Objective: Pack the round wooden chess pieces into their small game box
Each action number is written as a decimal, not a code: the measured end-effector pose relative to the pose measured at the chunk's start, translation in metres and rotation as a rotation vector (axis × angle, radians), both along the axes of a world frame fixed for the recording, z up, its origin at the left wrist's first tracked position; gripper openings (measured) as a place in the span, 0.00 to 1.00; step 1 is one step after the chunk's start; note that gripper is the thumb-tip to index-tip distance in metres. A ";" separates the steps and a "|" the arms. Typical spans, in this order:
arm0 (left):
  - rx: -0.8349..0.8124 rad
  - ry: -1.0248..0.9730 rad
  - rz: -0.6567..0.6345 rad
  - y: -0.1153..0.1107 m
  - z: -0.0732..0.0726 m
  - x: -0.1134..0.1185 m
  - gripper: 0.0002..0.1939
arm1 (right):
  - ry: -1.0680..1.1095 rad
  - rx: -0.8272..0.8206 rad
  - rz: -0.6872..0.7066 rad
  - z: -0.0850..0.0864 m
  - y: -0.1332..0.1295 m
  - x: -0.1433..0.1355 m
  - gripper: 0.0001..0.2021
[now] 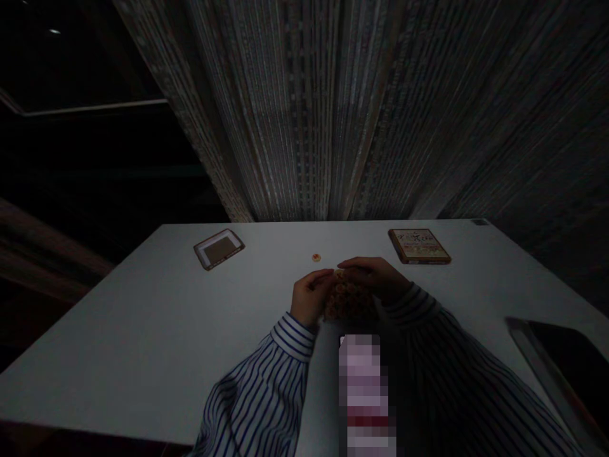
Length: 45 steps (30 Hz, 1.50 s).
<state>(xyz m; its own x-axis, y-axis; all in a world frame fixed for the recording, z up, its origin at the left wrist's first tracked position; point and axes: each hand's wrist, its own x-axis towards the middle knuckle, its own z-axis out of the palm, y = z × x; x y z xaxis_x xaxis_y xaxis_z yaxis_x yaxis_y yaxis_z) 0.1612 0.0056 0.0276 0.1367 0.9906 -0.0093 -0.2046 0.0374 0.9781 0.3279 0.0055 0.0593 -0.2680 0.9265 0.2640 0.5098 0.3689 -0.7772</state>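
Round pieces (349,303), brown, many, heaped on the white bench (157,330), between and just under the two hands. Left hand (309,298): fingers curled, tips at the far edge of the heap. Right hand (373,276): fingers bent, reaching over the heap, tips near the left hand's. One piece shows between the fingertips; cannot tell whether either hand grips it. Single disc (316,258), pale with red mark, lying apart beyond the hands. Open tray (205,256), far left. Flat box (419,246), printed top, far right. Striped sleeves (266,374) on both arms.
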 end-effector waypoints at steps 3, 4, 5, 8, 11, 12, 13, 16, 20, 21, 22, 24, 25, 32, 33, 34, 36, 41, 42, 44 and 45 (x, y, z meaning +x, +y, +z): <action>-0.017 0.003 0.004 -0.001 0.003 0.000 0.10 | -0.032 -0.013 0.022 0.002 -0.002 0.000 0.13; -0.024 0.002 0.007 -0.001 0.004 0.000 0.10 | -0.044 -0.016 0.025 0.003 -0.004 -0.001 0.14; -0.032 -0.002 0.010 -0.002 0.005 0.000 0.10 | -0.056 -0.015 0.026 0.004 -0.005 -0.002 0.14; -0.050 -0.013 0.018 -0.003 0.006 0.000 0.09 | -0.092 0.017 0.025 0.006 -0.008 -0.004 0.15; -0.049 -0.019 0.022 -0.003 0.006 0.001 0.09 | -0.174 0.076 0.012 0.005 -0.007 -0.006 0.15; -0.048 -0.023 0.021 -0.003 0.006 0.001 0.09 | -0.215 0.093 0.005 0.004 -0.007 -0.006 0.15; -0.047 -0.028 0.020 -0.003 0.006 0.001 0.09 | -0.256 0.109 0.000 0.003 -0.006 -0.006 0.15; -0.038 -0.015 0.023 -0.003 0.007 0.001 0.09 | -0.368 0.143 -0.007 0.002 -0.004 -0.005 0.15; 0.011 0.059 0.035 -0.004 0.009 0.001 0.08 | -0.463 0.152 0.006 0.004 -0.005 -0.004 0.14; 0.027 0.081 0.043 -0.004 0.009 0.001 0.08 | -0.471 0.149 0.002 0.005 -0.005 -0.004 0.14; 0.042 0.102 0.055 -0.003 0.008 0.001 0.08 | -0.480 0.144 -0.005 0.005 -0.005 -0.003 0.14; 0.071 0.142 0.085 -0.001 0.004 0.000 0.09 | -0.504 0.137 -0.036 0.005 -0.004 0.000 0.14; 0.084 0.162 0.099 0.001 0.001 -0.001 0.09 | -0.522 0.133 -0.051 0.005 -0.004 0.002 0.14; 0.194 0.411 0.210 0.011 -0.016 -0.008 0.10 | -0.639 0.022 -0.117 0.005 0.002 0.016 0.15; 0.201 0.465 0.210 0.012 -0.018 -0.009 0.10 | -0.651 0.015 -0.124 0.005 0.002 0.017 0.15; 0.208 0.517 0.204 0.013 -0.019 -0.010 0.10 | -0.666 0.009 -0.126 0.004 0.002 0.018 0.15; 0.223 0.601 0.187 0.013 -0.021 -0.011 0.11 | -0.706 -0.004 -0.118 0.001 0.003 0.019 0.15; 0.264 0.727 0.155 0.011 -0.020 -0.012 0.11 | -0.829 -0.024 -0.080 -0.005 0.006 0.019 0.14; 0.267 0.746 0.152 0.010 -0.020 -0.012 0.11 | -0.849 -0.030 -0.077 -0.006 0.006 0.019 0.14; 0.276 0.778 0.150 0.009 -0.018 -0.012 0.12 | -0.877 -0.040 -0.076 -0.007 0.007 0.018 0.14; 0.284 0.790 0.153 0.009 -0.017 -0.012 0.12 | -0.885 -0.045 -0.074 -0.008 0.007 0.018 0.15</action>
<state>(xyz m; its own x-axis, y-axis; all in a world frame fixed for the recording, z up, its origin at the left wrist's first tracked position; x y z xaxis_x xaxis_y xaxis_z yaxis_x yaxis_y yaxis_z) 0.1491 0.0141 0.0102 0.0590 0.9769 0.2056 0.5589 -0.2030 0.8040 0.3461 0.0128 0.0516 -0.2953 0.9542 -0.0483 0.9519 0.2895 -0.1002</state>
